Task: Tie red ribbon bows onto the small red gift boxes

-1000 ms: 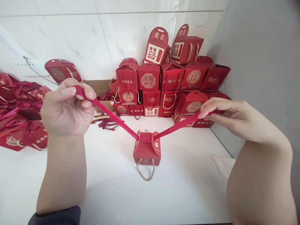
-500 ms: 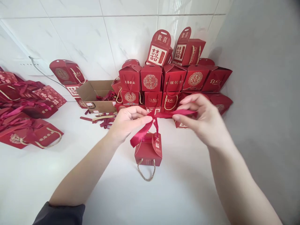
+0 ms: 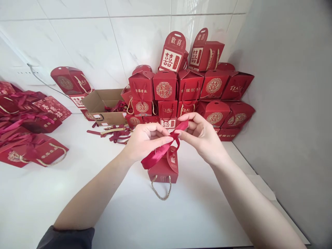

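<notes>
A small red gift box (image 3: 163, 169) with a beige rope handle (image 3: 161, 195) stands on the white table, its curved flaps folded together on top. A shiny red ribbon (image 3: 156, 154) rises from the top of the box, one wide end hanging down toward the left. My left hand (image 3: 147, 140) pinches the ribbon between thumb and fingers just above the box. Close beside it, my right hand (image 3: 201, 136) pinches another part of the same ribbon. The fingertips almost meet where the ribbon crosses itself.
Stacked red gift boxes (image 3: 166, 88) line the tiled wall behind. An open cardboard box (image 3: 111, 118) holds red pieces, with loose red strips (image 3: 118, 134) before it. Ribboned boxes (image 3: 33, 145) stand at the left. A grey wall (image 3: 290, 103) bounds the right side.
My right hand has moved left, close to my left hand, still pinching the ribbon. The ribbon stretched out to the right is now gathered between the hands.
</notes>
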{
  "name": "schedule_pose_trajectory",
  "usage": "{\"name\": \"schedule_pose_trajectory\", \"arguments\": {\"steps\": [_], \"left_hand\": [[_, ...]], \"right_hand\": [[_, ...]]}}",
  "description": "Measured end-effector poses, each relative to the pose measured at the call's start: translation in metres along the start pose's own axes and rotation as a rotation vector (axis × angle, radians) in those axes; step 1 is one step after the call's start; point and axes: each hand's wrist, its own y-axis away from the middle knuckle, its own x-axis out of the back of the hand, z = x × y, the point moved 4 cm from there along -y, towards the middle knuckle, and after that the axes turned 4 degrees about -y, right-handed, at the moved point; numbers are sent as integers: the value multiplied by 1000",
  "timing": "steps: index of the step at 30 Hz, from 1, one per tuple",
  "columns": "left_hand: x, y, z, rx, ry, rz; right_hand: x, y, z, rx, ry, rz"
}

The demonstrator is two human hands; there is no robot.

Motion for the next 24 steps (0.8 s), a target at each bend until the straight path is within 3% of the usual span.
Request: {"name": "schedule_pose_trajectory", "arguments": {"steps": [5,12,24], "left_hand": [[2,1,4,-34,-6,30],[1,-1,-4,-16,22,33],[0,0,-2,32,-50,19]], "right_hand": [[3,-3,0,46,-97,123],[-9,3,12,-69,15,29],[-12,7,9,-33,194,-72]]}}
